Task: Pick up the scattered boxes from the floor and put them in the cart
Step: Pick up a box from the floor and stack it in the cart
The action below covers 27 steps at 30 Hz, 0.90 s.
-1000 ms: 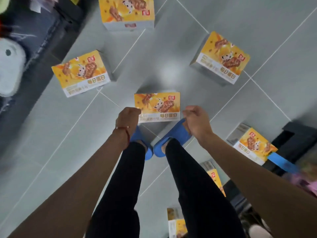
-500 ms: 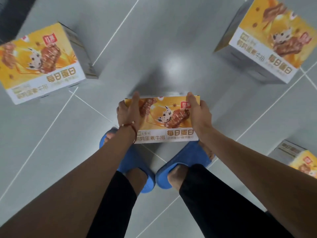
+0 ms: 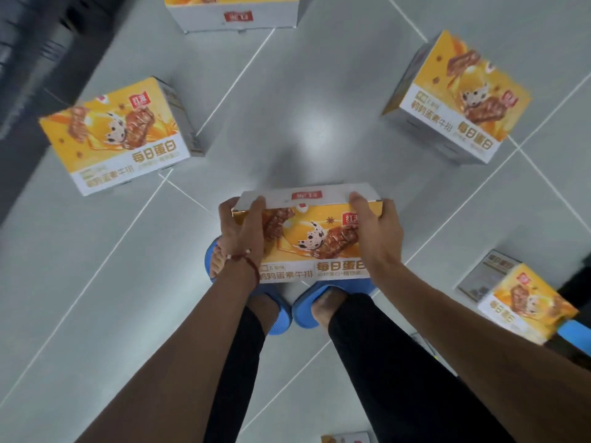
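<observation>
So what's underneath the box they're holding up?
Beneath the box show blue slippers and grey floor tiles. The box covers the slippers' fronts and the floor directly below.

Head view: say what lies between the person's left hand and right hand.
In the head view, one yellow-and-white cardboard snack box fills that stretch; the left hand grips its left end, the right hand its right end.

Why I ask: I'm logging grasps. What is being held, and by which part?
The orange snack box, by its two short ends: left hand on its left end, right hand on its right end.
</observation>
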Each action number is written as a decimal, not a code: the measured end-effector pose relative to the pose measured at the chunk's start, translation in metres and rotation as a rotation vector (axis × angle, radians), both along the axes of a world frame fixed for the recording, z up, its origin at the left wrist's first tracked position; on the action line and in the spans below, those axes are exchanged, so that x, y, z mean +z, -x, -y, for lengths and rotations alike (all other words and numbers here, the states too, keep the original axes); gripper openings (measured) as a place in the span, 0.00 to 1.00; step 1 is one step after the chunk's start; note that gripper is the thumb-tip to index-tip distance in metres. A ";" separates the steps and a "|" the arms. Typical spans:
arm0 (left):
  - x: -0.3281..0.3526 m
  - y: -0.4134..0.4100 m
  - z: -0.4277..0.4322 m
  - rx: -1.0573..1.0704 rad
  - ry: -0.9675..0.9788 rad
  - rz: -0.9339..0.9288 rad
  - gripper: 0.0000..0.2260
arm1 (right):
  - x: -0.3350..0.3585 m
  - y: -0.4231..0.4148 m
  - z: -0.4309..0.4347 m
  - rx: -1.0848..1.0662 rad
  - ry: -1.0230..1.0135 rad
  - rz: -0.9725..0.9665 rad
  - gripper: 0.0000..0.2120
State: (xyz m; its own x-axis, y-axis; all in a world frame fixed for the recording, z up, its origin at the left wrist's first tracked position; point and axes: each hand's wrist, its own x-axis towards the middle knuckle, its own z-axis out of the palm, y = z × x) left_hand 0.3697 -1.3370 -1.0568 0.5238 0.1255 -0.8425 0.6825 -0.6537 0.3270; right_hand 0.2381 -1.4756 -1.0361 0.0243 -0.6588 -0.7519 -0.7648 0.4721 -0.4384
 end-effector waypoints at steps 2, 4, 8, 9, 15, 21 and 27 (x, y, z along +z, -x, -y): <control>0.043 -0.003 -0.003 -0.013 0.091 0.041 0.22 | 0.040 -0.002 -0.005 -0.017 0.018 0.042 0.16; 0.087 -0.008 -0.009 0.008 0.187 0.070 0.25 | 0.083 -0.004 -0.010 0.002 0.045 0.075 0.14; 0.174 -0.020 -0.024 -0.005 0.263 0.132 0.26 | 0.168 -0.012 -0.017 0.059 0.099 0.151 0.16; 0.195 -0.022 -0.027 -0.019 0.274 0.156 0.26 | 0.189 -0.013 -0.019 0.076 0.101 0.179 0.18; 0.318 -0.042 -0.050 -0.010 0.350 0.239 0.25 | 0.311 -0.032 -0.033 0.181 0.142 0.302 0.23; 0.424 -0.052 -0.088 0.108 0.415 0.317 0.25 | 0.424 -0.059 -0.053 0.300 0.213 0.441 0.29; 0.516 -0.045 -0.118 0.138 0.513 0.474 0.29 | 0.508 -0.067 -0.072 0.395 0.282 0.587 0.31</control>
